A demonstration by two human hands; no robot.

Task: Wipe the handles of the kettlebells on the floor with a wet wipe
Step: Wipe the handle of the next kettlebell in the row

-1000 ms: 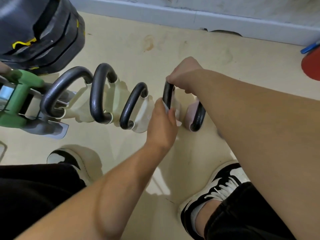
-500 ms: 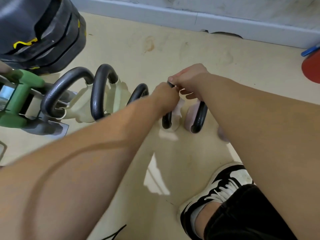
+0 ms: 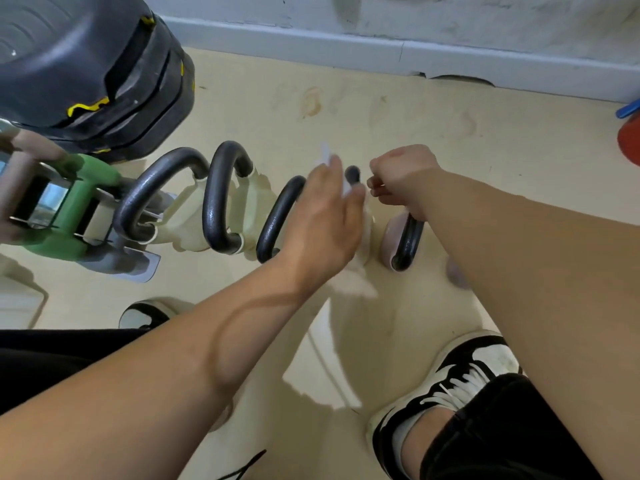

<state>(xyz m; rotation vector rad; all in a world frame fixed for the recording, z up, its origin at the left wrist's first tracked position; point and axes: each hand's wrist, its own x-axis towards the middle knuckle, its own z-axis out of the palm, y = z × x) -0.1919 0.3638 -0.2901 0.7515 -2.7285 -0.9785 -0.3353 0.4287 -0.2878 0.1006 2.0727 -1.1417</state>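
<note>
We see a pale yellowish floor (image 3: 433,140) with a brownish stain (image 3: 311,103) near the grey baseboard (image 3: 311,53), which runs along the foot of a scuffed whitish wall (image 3: 450,15). At upper left sits a dark stack of weights (image 3: 86,64) with yellow markings. Just below it, a green dumbbell (image 3: 69,202) lies on a grey metal stand (image 3: 138,265). At the right edge a red object (image 3: 630,143) is cut off, with a blue one (image 3: 627,109) just above it.

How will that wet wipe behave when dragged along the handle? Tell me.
Probably floppy: the wipe pokes crumpled from the left hand. Likely light, being so thin. It may bunch on the handle, which looks pebbled.
</note>
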